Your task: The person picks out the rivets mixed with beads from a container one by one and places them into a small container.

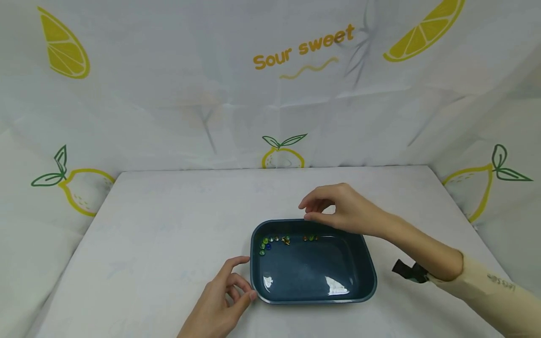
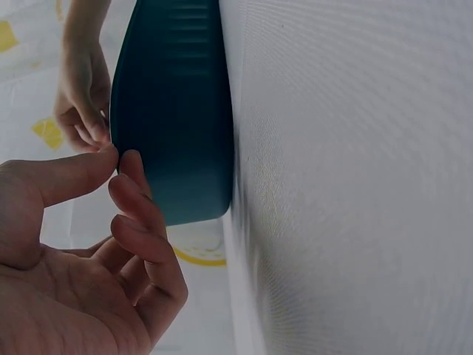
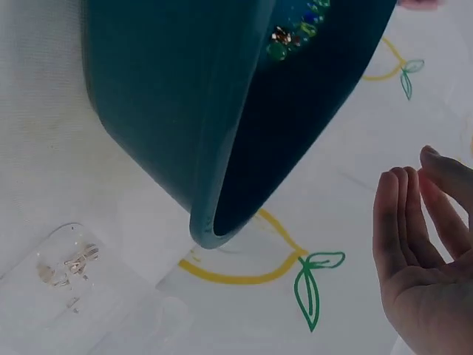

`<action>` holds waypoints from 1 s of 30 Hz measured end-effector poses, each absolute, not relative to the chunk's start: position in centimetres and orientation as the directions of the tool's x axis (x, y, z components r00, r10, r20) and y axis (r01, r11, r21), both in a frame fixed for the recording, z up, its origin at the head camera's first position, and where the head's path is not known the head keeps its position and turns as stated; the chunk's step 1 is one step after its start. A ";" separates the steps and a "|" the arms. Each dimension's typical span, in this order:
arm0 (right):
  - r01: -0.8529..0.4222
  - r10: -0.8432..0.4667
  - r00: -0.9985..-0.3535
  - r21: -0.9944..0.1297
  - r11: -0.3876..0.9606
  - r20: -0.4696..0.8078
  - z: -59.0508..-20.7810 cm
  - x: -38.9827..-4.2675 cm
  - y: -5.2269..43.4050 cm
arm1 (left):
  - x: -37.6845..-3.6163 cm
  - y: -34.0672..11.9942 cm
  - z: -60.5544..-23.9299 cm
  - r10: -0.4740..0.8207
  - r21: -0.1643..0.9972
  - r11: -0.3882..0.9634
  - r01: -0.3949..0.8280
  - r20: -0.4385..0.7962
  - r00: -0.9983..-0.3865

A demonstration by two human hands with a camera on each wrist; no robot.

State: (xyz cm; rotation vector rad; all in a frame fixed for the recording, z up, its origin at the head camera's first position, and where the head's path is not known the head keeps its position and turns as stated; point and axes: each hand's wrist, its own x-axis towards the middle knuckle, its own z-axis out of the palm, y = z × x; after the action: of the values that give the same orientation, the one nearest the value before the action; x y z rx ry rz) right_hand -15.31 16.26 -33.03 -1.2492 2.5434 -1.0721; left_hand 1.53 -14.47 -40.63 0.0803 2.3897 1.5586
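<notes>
Head view shows a dark blue tray [image 1: 363, 267] on a white table [image 1: 160, 220]. Little glass beads [image 1: 274, 240] lie in a row inside the tray, along the wall far from the person. Most are green, one is blue, and some look orange.

The left hand [image 1: 220, 305] is at the near left corner of the tray. Its fingers are bent a little and spread apart. The thumb tip touches the tray's rim, and the pointing finger reaches up beside the tray's left wall. The hand holds nothing. From the left wrist view, the thumb and first finger [image 2: 137, 196] meet the outside of the tray [image 2: 174, 111], and the other fingers curl loosely toward the palm.

The right hand [image 1: 334, 209] hangs over the far rim of the tray, just above the beads. Its fingertips are drawn close together and point down. I cannot tell if they pinch a bead. From the right wrist view, the fingers [image 3: 403, 222] lie side by side, loose.

A white cloth with yellow lemons [image 1: 84, 188] hangs behind the table.
</notes>
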 end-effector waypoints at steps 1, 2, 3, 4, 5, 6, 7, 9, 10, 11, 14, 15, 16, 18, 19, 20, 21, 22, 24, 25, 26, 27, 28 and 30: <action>-0.640 -0.741 -0.648 -0.654 0.403 0.178 -33.0 -15.3 16.1 | 1.5 -14.5 -40.6 0.200 0.903 0.414 -0.111 -0.209 -0.957; -0.627 -0.751 -0.642 -0.671 0.396 0.157 -33.1 -15.3 16.0 | 1.5 -14.5 -40.7 0.200 0.903 0.414 -0.112 -0.211 -0.957; -0.616 -0.762 -0.633 -0.685 0.389 0.138 -33.1 -15.3 15.8 | 1.5 -14.5 -40.7 0.199 0.903 0.415 -0.114 -0.212 -0.957; -0.604 -0.770 -0.627 -0.697 0.387 0.117 -33.1 -15.4 15.7 | 1.5 -14.5 -40.7 0.199 0.903 0.415 -0.115 -0.213 -0.957; -0.594 -0.778 -0.620 -0.707 0.384 0.099 -33.2 -15.4 15.6 | 1.5 -14.5 -40.7 0.199 0.902 0.415 -0.115 -0.213 -0.956; -0.584 -0.783 -0.616 -0.715 0.384 0.082 -33.3 -15.4 15.4 | 1.5 -14.5 -40.8 0.199 0.903 0.415 -0.115 -0.214 -0.956; -0.575 -0.788 -0.612 -0.723 0.384 0.069 -33.4 -15.3 15.3 | 1.5 -14.5 -40.8 0.200 0.903 0.415 -0.114 -0.213 -0.956; -0.558 -0.796 -0.604 -0.736 0.384 0.043 -33.6 -15.3 15.0 | 1.5 -14.6 -40.8 0.203 0.903 0.415 -0.111 -0.211 -0.956; -0.547 -0.797 -0.603 -0.742 0.388 0.027 -33.7 -15.3 14.9 | 1.5 -14.6 -40.9 0.204 0.904 0.414 -0.110 -0.210 -0.956; -0.537 -0.800 -0.600 -0.747 0.391 0.012 -33.8 -15.3 14.8 | 1.5 -14.6 -40.9 0.205 0.904 0.414 -0.109 -0.209 -0.956; -0.490 -0.809 -0.587 -0.779 0.392 -0.038 -34.3 -15.3 14.5 | 1.5 -14.6 -40.9 0.207 0.904 0.413 -0.107 -0.207 -0.956; -0.471 -0.812 -0.581 -0.791 0.392 -0.056 -34.4 -15.3 14.5 | 1.5 -14.6 -40.9 0.206 0.905 0.413 -0.105 -0.206 -0.957; -0.454 -0.815 -0.575 -0.800 0.392 -0.073 -34.5 -15.3 14.4 | 1.5 -14.6 -40.9 0.207 0.905 0.412 -0.105 -0.205 -0.957; -0.419 -0.822 -0.560 -0.822 0.387 -0.101 -34.8 -15.3 14.2 | 1.5 -14.6 -40.9 0.208 0.906 0.410 -0.102 -0.202 -0.957; -0.407 -0.826 -0.552 -0.829 0.383 -0.110 -34.9 -15.3 14.2 | 1.5 -14.6 -40.9 0.209 0.906 0.410 -0.102 -0.202 -0.957; -0.398 -0.830 -0.545 -0.835 0.381 -0.119 -35.0 -15.3 14.1 | 1.5 -14.6 -40.9 0.209 0.906 0.411 -0.101 -0.202 -0.957; -0.393 -0.835 -0.536 -0.839 0.377 -0.124 -35.1 -15.4 14.0 | 1.5 -14.6 -40.9 0.209 0.906 0.410 -0.103 -0.203 -0.957; -0.386 -0.840 -0.527 -0.845 0.370 -0.128 -35.3 -15.4 13.9 | 1.5 -14.5 -40.9 0.209 0.906 0.411 -0.104 -0.205 -0.956; -0.375 -0.851 -0.509 -0.856 0.357 -0.131 -35.6 -15.4 13.6 | 1.5 -14.5 -40.8 0.207 0.904 0.414 -0.107 -0.208 -0.956; -0.370 -0.854 -0.503 -0.860 0.352 -0.134 -35.8 -15.5 13.5 | 1.5 -14.5 -40.8 0.206 0.904 0.414 -0.108 -0.208 -0.956; -0.363 -0.858 -0.495 -0.865 0.347 -0.136 -36.0 -15.5 13.4 | 1.5 -14.5 -40.7 0.205 0.904 0.413 -0.108 -0.208 -0.956; -0.353 -0.860 -0.490 -0.870 0.343 -0.140 -36.2 -15.5 13.3 | 1.5 -14.5 -40.7 0.205 0.905 0.413 -0.108 -0.207 -0.957; -0.341 -0.860 -0.489 -0.875 0.344 -0.148 -36.4 -15.5 13.2 | 1.5 -14.5 -40.7 0.205 0.905 0.412 -0.108 -0.207 -0.957; -0.320 -0.856 -0.491 -0.880 0.350 -0.163 -36.9 -15.5 13.1 | 1.5 -14.5 -40.7 0.205 0.906 0.408 -0.110 -0.208 -0.956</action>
State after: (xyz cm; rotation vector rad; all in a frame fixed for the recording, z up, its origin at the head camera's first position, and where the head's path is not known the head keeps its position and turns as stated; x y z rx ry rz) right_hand -15.51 13.08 -36.90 -1.0207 1.9855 -1.0944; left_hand 1.50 -14.52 -40.70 0.0836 2.3812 1.5648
